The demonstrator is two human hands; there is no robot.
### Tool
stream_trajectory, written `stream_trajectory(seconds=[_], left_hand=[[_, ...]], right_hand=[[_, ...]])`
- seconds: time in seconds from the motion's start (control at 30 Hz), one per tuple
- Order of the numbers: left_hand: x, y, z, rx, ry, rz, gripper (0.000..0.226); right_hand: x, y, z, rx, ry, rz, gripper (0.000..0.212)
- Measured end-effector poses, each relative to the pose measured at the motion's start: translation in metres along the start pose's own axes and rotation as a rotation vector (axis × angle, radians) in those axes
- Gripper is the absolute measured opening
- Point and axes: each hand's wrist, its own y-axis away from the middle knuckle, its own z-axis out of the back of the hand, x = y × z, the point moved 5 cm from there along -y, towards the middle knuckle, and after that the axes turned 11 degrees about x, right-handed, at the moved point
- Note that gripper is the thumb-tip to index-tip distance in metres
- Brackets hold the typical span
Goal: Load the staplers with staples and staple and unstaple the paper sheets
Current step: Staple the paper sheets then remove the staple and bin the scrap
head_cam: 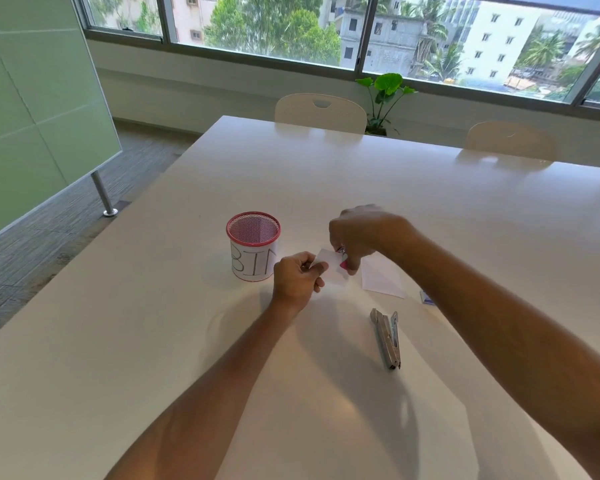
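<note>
Mid-frame, just right of centre: the left hand (pixel 297 280) is pinching a small paper sheet (pixel 329 268) by its left edge, thumb on top, fingers curled under. The right hand (pixel 361 237) is coming down from above w/ fingers curled round a small pink stapler (pixel 343 261), mostly hidden by the hand; only a pink tip & a bit of metal are showing at the sheet's right edge. Can't tell whether its jaws are closing on the paper or just touching it.

Another paper sheet (pixel 381 277) is lying flat on the table (pixel 326 168) just right of the hands. A silver stapler (pixel 387 337) is lying swung open lower down, right of centre, well apart from both hands. A small staple box (pixel 426 298) is peeking out beside the right forearm.

Handling, as judgement: paper is looking thin, light & floppy, prob. sagging if held at one edge only, so pinching close to the stapling corner is keeping it taut. The pink stapler is seeming small, rigid, smooth plastic; best squeezed top & bottom near the front. The silver one is looking heavier, metal; take it by the body, not the open arm.

Pink mesh cup (pixel 253 249) labelled BIN is standing left of the hands.
</note>
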Motion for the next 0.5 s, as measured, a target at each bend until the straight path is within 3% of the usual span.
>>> stream_trajectory(seconds=[0.27, 0.5], left_hand=[[0.0, -0.001, -0.001, 0.023, 0.055, -0.018, 0.007], [0.0, 0.0, -0.002, 0.023, 0.081, -0.021, 0.009]], right_hand=[[0.017, -0.007, -0.007, 0.003, 0.017, 0.015, 0.052], [0.018, -0.017, -0.016, -0.067, 0.043, 0.011, 0.035]])
